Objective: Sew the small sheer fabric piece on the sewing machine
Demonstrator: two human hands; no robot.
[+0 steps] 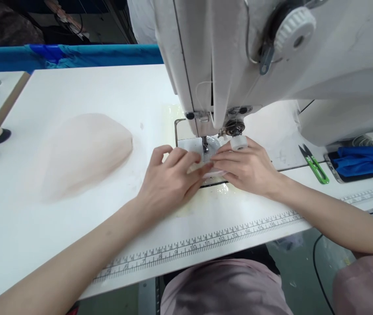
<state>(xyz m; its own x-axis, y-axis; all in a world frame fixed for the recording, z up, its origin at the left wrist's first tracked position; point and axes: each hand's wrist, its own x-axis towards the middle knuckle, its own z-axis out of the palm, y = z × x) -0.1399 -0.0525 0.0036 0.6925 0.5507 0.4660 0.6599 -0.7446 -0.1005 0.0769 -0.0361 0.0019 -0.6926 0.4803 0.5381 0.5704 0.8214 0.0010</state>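
Observation:
A white sewing machine fills the upper right, its needle and presser foot down over the plate. My left hand lies flat just left of the needle, fingers stretched onto a small pale piece of fabric. My right hand lies on the same piece from the right, fingers extended and pressed on it; a clear ring-like guard sits on one finger. The fingertips of both hands meet right in front of the presser foot.
A stack of pale pink foam cups lies on the white table to the left. Green thread snips and a phone under blue cloth lie at the right. A ruler strip lines the front edge.

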